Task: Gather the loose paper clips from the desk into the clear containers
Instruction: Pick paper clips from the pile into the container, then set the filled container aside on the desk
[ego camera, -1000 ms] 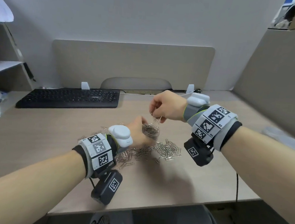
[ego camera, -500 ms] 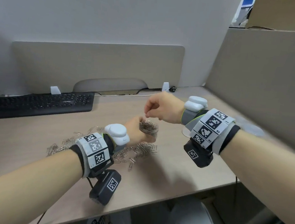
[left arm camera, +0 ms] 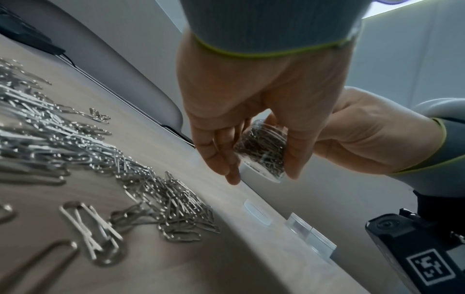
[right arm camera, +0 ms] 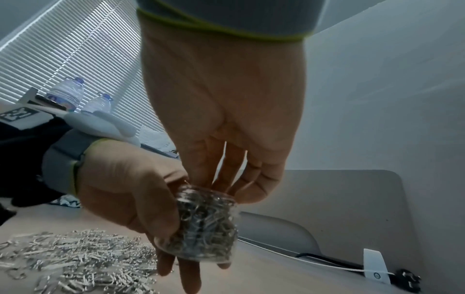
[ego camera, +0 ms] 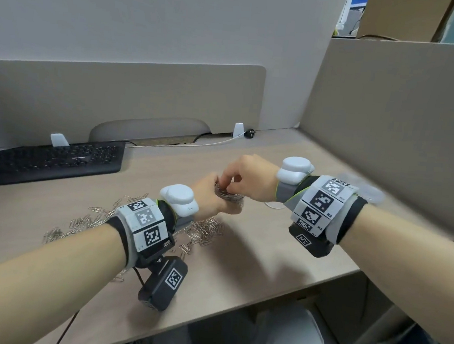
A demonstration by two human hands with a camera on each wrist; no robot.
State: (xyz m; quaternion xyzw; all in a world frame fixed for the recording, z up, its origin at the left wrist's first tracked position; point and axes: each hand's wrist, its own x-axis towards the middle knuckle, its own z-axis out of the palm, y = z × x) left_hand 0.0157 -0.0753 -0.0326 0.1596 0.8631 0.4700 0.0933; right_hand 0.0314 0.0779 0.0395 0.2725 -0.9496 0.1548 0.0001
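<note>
My left hand (ego camera: 212, 198) holds a small clear container (ego camera: 230, 197) a little above the desk, fingers and thumb wrapped round its wall. It is packed with silver paper clips, as the left wrist view of the container (left arm camera: 264, 151) and the right wrist view of the container (right arm camera: 206, 224) both show. My right hand (ego camera: 229, 180) reaches down from above. Its nearly straight fingers (right arm camera: 226, 175) touch the clips at the container's mouth, and the rim hides their tips. Loose paper clips (ego camera: 92, 220) lie spread on the desk (ego camera: 267, 257) under and left of my left wrist.
A black keyboard (ego camera: 48, 159) lies at the back left. A clear lid (ego camera: 273, 205) rests on the desk under my right wrist, and a blurred clear container (ego camera: 367, 189) stands by the right partition (ego camera: 388, 131). A white cable and a plug (ego camera: 248, 132) run along the back.
My right hand has come down from above the container to its mouth. The view has swung to the right, and my left hand still holds the container.
</note>
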